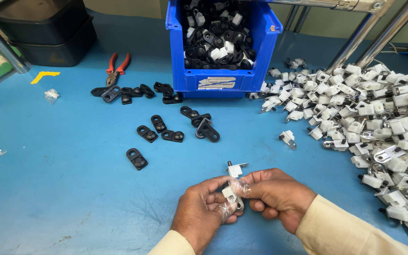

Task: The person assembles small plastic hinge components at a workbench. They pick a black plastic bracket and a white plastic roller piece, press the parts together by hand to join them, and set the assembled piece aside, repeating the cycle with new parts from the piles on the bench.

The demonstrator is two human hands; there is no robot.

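Low over the blue bench, the left hand and right hand both pinched a small white plastic clip, with loose black brackets lying beyond

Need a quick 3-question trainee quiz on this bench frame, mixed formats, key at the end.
1. True or false: the blue bin holds mostly black parts.
2. Which tool lies left of the bin? A) red-handled pliers B) a hammer C) a screwdriver
3. What do the left hand and right hand hold together?

Key: 1 true. 2 A. 3 a small white plastic part with a metal tab, like those in the pile of white parts at right.
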